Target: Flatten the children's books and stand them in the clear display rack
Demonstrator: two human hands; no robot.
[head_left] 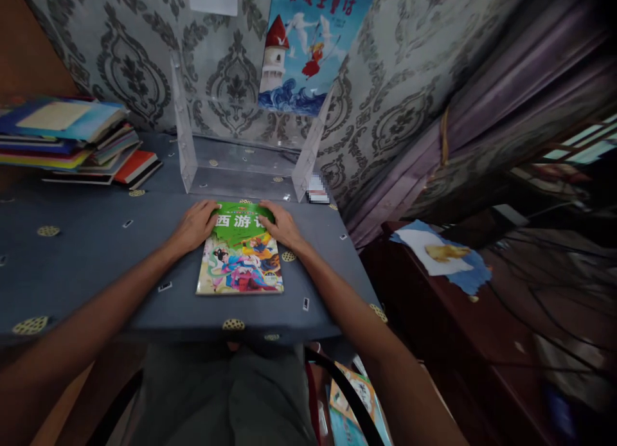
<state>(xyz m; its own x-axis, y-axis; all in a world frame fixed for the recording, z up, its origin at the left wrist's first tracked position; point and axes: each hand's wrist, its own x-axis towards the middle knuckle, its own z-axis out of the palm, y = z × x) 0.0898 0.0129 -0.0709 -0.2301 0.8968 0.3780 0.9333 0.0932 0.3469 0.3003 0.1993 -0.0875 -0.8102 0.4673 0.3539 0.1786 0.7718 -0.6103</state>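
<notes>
Where the book [243, 256] lies: counter [183, 308]
Left hand [193, 226]: spread, top-left corner
Right hand [282, 225]: spread, top-right corner
Rack [241, 184]: clear, beyond book

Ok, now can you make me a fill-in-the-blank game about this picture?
1. The left hand and right hand touch a paperback that is mostly ____ at the top.
2. On the wall poster, the tower's pointed roof is ____.
3. The stack of books is on the ____ side of the table.

Answers: green; red; left.
</notes>
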